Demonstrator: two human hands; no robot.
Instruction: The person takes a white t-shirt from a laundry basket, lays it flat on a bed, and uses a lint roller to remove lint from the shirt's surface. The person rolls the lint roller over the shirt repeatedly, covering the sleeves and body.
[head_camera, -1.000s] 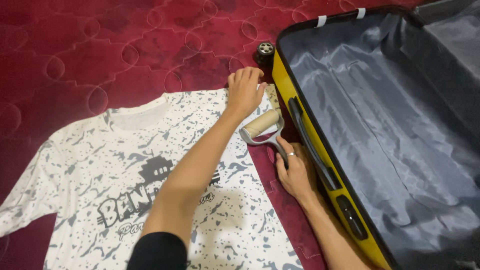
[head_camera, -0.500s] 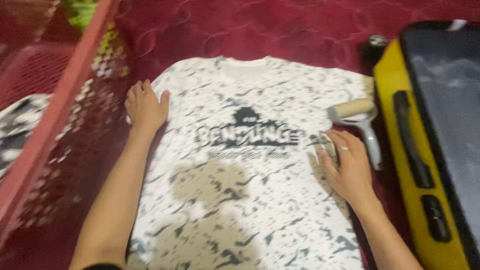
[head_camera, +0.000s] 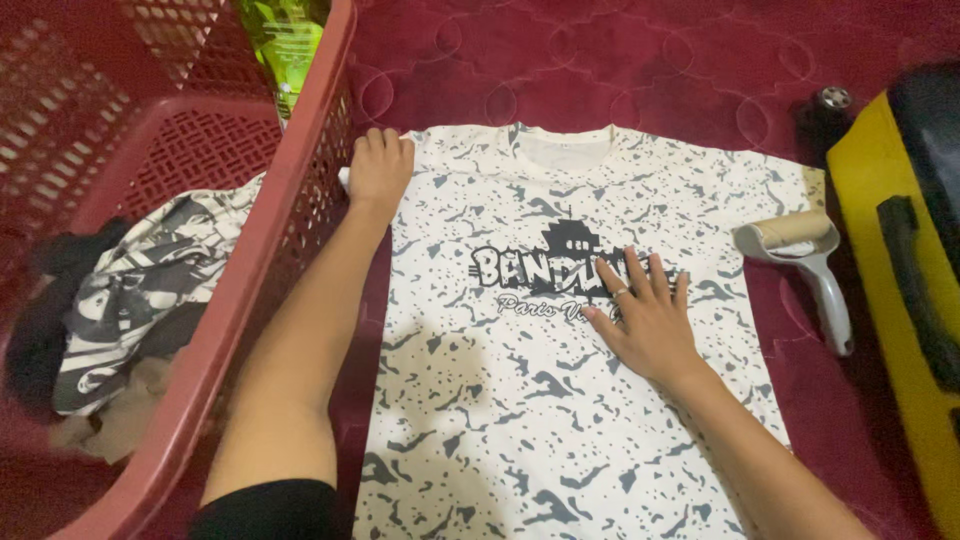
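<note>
A white T-shirt (head_camera: 520, 400) with grey speckles and a dark chest print lies flat, front up, on a dark red quilted cover (head_camera: 600, 70). My left hand (head_camera: 380, 165) rests on the shirt's left shoulder, fingers curled over the sleeve edge beside the basket. My right hand (head_camera: 640, 315) lies flat on the chest print, fingers spread, a ring on one finger. Neither hand holds anything.
A red plastic laundry basket (head_camera: 285, 240) stands at the left, with black-and-white patterned clothes (head_camera: 130, 290) inside. A lint roller (head_camera: 805, 260) with a grey handle lies right of the shirt. An open yellow suitcase (head_camera: 880, 230) fills the right edge, one wheel (head_camera: 835, 98) showing.
The view has swung left, bringing the basket into sight. My left hand moved from the right sleeve to the left shoulder. My right hand left the lint roller's handle and now lies on the print.
</note>
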